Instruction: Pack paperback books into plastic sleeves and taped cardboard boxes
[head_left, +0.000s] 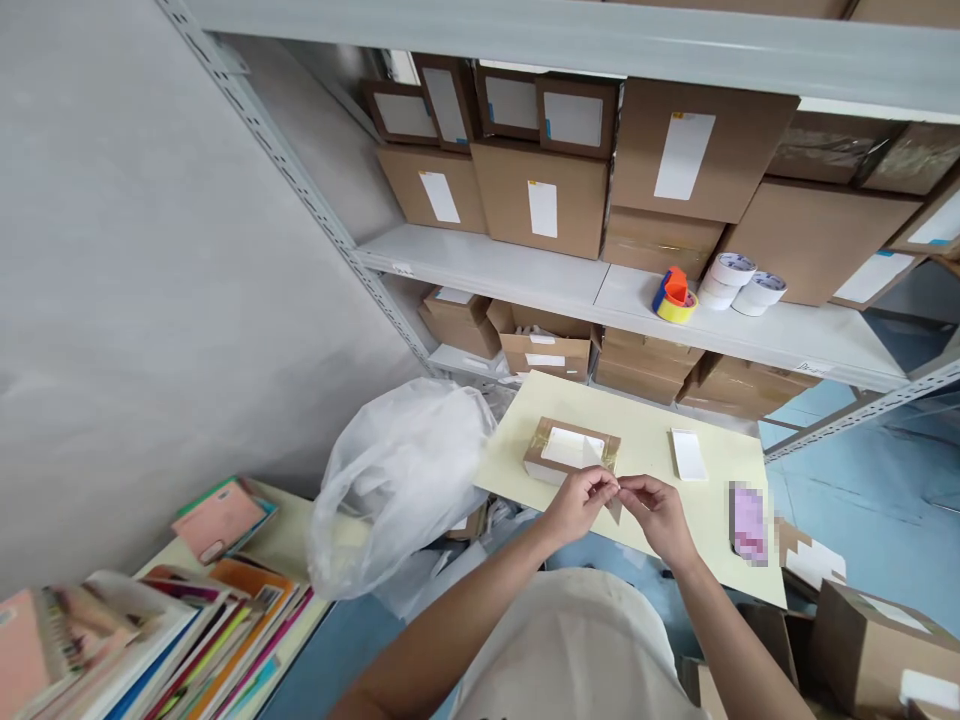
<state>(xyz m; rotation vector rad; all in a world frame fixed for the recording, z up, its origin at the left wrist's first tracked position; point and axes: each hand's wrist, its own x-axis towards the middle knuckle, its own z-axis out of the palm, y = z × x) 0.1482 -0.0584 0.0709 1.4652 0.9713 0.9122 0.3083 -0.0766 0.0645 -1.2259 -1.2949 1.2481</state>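
Both my hands meet in a pinch over the near edge of the pale yellow table [645, 411]. The fingertips of my left hand [583, 500] and my right hand [658, 508] close on a thin pale sheet [614, 510], label-like, with one corner hanging below the fingers. Its exact kind is unclear. Just beyond the hands lies a small brown cardboard box [534, 458] with a white label [566, 446] on top and shiny tape along its ends. To the right of it rests a small stack of white labels or cards [688, 455].
A blurred pink-purple item [748, 522] lies at the table's right. Behind stands a shelf [517, 268] with cartons, white tape rolls [759, 294] and a tape dispenser [675, 297]. A plastic bag [409, 470] and notebooks [240, 630] are leftward; boxes [877, 640] sit at lower right.
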